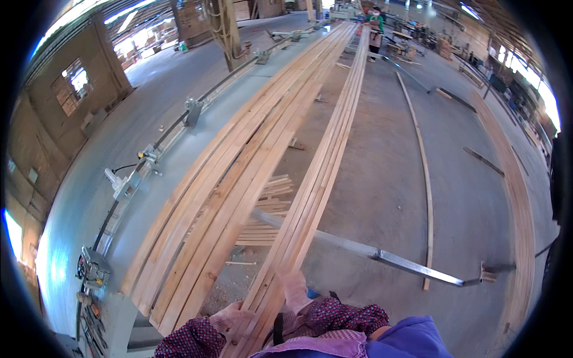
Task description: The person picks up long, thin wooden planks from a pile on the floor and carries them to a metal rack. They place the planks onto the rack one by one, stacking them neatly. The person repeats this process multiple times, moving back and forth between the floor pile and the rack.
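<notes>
A bundle of long, narrow wooden strips (322, 173) runs from just in front of me far up the hall. My left hand (231, 315), in a pale pink glove, grips the bundle's left side near its close end. On the right side, a little farther up, my right hand (295, 291) in a similar glove holds the same strips; its fingers are slightly blurred. Left of the bundle, wider wooden boards (239, 161) lie side by side, with narrow gaps between some of them.
A metal crossbar (394, 261) passes under the strips toward the right. Shorter strips (262, 221) are stacked low between boards and bundle. Clamps (192, 112) line the grey bench on the left. One lone strip (421, 161) and stacked boards (516, 197) lie right. A person (375, 33) stands at the far end.
</notes>
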The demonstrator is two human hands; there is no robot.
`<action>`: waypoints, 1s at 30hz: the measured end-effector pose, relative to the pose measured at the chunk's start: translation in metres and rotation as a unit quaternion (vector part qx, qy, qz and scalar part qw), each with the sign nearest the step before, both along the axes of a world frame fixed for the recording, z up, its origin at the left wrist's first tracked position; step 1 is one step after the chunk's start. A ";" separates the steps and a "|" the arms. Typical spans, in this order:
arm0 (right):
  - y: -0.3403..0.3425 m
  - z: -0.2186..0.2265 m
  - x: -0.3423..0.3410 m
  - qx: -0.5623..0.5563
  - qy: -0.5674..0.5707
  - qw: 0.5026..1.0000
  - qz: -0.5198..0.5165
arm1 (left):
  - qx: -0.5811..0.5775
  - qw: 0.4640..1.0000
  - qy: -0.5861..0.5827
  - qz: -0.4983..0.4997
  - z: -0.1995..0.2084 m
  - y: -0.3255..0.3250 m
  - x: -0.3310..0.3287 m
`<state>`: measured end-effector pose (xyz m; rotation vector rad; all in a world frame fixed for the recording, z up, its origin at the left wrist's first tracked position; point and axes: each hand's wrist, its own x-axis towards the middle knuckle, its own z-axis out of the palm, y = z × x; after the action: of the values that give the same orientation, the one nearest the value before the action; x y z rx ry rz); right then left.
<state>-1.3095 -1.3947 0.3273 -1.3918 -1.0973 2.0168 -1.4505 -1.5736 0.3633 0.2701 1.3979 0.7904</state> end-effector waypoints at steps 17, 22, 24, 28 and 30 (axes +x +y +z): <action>-0.140 0.061 0.091 0.361 -0.279 0.888 0.051 | 0.239 0.919 -0.303 0.087 -0.041 0.024 0.076; -0.151 0.080 0.168 0.304 -0.289 0.908 0.007 | 0.207 0.899 -0.378 0.079 -0.038 0.043 0.167; -0.150 0.090 0.211 0.260 -0.279 0.924 -0.018 | 0.218 0.895 -0.383 0.069 -0.030 0.057 0.217; -0.136 0.101 0.308 0.170 -0.328 0.929 -0.017 | 0.220 0.890 -0.400 -0.010 -0.014 0.087 0.310; -0.119 0.101 0.354 0.156 -0.320 0.934 -0.018 | 0.240 0.920 -0.309 -0.028 -0.008 0.111 0.356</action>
<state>-0.9556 -1.5137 0.4283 -1.9185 -1.5548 1.2915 -1.0944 -1.4626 0.3550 0.3940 0.5860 1.0555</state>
